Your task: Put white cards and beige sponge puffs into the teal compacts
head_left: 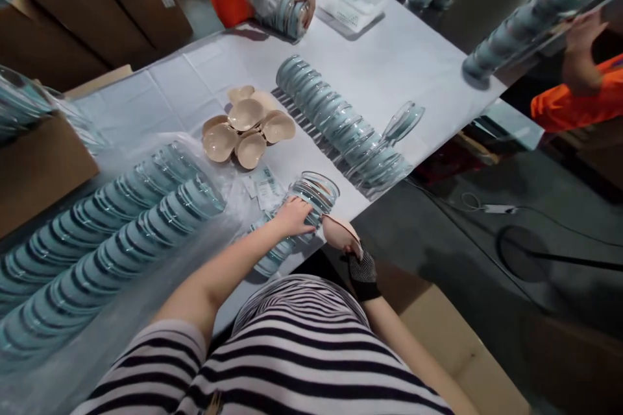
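Your left hand [294, 216] lies open on the ribbed stack of glassy blue bowls [296, 220] — smooth, round. Your gloved right hand [361, 272] grips a beige bowl [339, 232] — probably plastic.

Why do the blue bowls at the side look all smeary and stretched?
In the head view the stacked blue bowls near the left edge smear from wide-lens stretch and their plastic wrap; the left hand on the short bowl stack looks sharper, and the right hand holding a beige bowl sits in dimmer light.
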`<state>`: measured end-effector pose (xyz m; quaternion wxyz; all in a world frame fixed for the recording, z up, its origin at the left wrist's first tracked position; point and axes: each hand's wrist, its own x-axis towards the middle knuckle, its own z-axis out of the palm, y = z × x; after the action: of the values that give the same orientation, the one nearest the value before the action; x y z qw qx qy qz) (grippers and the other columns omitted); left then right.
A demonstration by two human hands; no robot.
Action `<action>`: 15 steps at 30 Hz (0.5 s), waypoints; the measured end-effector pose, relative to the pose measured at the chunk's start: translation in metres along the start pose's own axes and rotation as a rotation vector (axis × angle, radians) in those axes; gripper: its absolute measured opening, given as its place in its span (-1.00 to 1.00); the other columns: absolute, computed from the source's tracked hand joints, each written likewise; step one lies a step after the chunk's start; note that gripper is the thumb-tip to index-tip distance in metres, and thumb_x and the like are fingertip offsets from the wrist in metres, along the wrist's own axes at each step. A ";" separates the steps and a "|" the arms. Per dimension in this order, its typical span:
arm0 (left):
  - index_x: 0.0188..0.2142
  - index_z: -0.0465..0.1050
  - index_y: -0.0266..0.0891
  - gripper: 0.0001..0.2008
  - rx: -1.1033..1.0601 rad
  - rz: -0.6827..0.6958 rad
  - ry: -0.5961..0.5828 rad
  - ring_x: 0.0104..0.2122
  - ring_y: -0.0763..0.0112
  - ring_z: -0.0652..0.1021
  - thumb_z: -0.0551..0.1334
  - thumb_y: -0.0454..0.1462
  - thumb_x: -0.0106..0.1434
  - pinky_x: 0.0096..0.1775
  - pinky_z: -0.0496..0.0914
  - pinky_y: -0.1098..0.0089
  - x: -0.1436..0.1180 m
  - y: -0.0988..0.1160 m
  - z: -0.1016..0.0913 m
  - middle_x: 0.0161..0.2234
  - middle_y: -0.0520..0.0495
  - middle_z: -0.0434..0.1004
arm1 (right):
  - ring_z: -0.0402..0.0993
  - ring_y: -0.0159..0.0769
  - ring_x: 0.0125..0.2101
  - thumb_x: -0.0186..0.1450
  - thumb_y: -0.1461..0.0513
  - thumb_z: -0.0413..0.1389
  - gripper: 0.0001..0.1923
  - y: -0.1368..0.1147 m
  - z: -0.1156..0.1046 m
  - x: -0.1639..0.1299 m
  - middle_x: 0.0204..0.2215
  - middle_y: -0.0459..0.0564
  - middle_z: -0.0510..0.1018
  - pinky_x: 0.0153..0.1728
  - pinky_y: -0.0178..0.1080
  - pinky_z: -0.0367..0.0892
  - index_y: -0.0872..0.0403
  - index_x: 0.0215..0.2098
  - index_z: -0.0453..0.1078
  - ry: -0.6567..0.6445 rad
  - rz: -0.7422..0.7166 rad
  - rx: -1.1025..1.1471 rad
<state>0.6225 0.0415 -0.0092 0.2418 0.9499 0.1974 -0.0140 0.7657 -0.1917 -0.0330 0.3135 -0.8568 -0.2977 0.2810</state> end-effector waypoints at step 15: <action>-0.37 0.57 -0.16 -0.82 -0.320 -0.050 0.154 0.11 -0.10 0.37 0.46 -0.18 0.04 0.19 0.13 -0.14 -0.008 -0.004 0.005 -0.02 -0.23 0.47 | 0.57 0.05 -0.19 0.25 0.07 0.02 -0.48 -0.020 0.006 0.029 -0.10 0.17 0.63 -0.18 0.00 0.47 0.02 0.14 0.42 -0.156 -0.209 -0.201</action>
<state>0.6137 0.0394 -0.0150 0.3735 0.8925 0.2385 0.0844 0.7743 -0.1571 -0.0308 0.2296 -0.8238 -0.4352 0.2814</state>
